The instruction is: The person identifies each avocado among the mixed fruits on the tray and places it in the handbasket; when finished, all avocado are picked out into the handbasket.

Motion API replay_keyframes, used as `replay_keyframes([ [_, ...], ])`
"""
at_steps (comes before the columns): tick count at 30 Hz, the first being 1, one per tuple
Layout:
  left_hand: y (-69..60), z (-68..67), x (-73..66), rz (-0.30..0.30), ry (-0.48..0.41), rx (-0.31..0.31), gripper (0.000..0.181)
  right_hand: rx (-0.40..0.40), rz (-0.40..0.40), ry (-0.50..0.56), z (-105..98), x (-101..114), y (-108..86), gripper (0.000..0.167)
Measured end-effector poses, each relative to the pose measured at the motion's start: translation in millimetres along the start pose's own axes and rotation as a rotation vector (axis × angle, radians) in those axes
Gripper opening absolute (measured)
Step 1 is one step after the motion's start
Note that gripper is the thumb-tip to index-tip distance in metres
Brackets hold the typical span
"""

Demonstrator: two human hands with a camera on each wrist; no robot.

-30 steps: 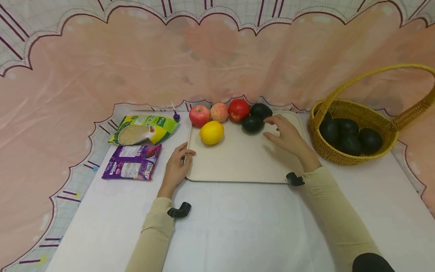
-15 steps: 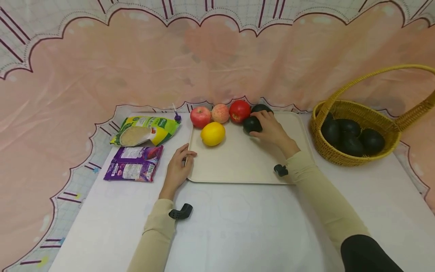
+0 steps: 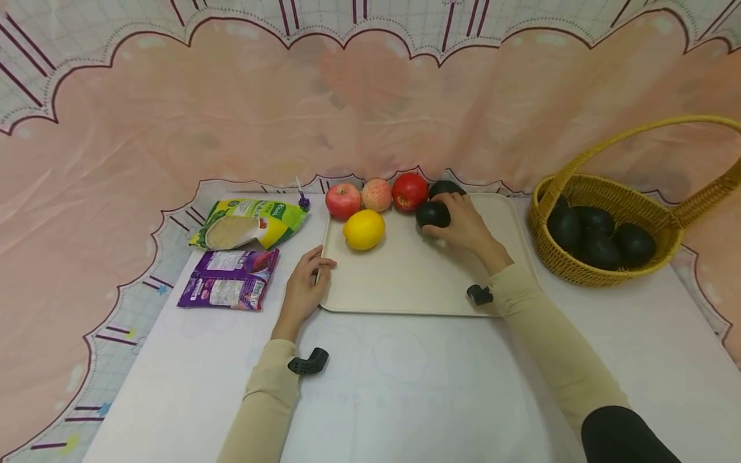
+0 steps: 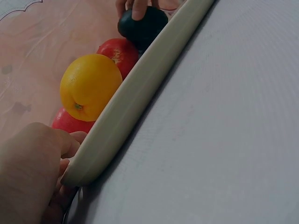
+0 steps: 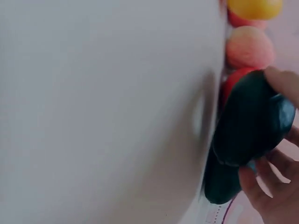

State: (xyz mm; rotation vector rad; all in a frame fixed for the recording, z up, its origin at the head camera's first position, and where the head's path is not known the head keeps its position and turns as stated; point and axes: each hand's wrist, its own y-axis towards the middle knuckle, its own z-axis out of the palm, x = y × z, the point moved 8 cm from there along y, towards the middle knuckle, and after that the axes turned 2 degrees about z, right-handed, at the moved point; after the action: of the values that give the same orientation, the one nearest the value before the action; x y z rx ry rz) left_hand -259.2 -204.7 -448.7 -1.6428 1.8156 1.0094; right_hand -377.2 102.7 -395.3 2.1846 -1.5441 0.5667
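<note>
My right hand [image 3: 466, 225] holds a dark green avocado [image 3: 430, 215] on the cream tray [image 3: 405, 283], thumb at its near side and fingers over its far side. In the right wrist view the held avocado [image 5: 247, 116] partly covers a second dark avocado [image 5: 222, 182], which sits at the tray's back. My left hand [image 3: 305, 283] grips the tray's left edge; the left wrist view has its fingers at the tray's rim [image 4: 135, 100]. A yellow lemon [image 3: 364, 229], a red apple [image 3: 343, 201], a peach [image 3: 377, 195] and a red pomegranate [image 3: 410, 191] lie on the tray.
A wicker basket [image 3: 561, 260] with a tall handle stands right of the tray, holding several dark avocados [image 3: 599, 249]. To the left lie a green-yellow snack bag [image 3: 272, 215], a purple packet [image 3: 228, 280] and a small purple-wrapped lollipop [image 3: 303, 201]. A patterned cloth hangs behind.
My right hand has moved left from beside the front avocado and closed its fingers and thumb round it. The left hand stays at the tray's edge.
</note>
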Motion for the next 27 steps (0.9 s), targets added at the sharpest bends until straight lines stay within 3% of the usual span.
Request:
replay_keyframes([
  [5, 0.9, 2.2, 1.7, -0.006, 0.004, 0.007, 0.018, -0.013, 0.027, 0.219, -9, -5, -13.0, 0.067],
  [11, 0.5, 2.1, 3.7, -0.006, 0.013, 0.012, 0.018, -0.035, 0.002, 0.320, -20, -3, -29.0, 0.065],
  [20, -0.8, -0.2, 2.9, -0.007, 0.013, 0.008, 0.019, -0.106, -0.026, 0.336, -42, 2, -51.4, 0.062],
  [27, -0.4, 0.6, 0.2, 0.010, 0.016, -0.003, 0.019, -0.148, -0.004, 0.358, -59, -11, -69.6, 0.059],
])
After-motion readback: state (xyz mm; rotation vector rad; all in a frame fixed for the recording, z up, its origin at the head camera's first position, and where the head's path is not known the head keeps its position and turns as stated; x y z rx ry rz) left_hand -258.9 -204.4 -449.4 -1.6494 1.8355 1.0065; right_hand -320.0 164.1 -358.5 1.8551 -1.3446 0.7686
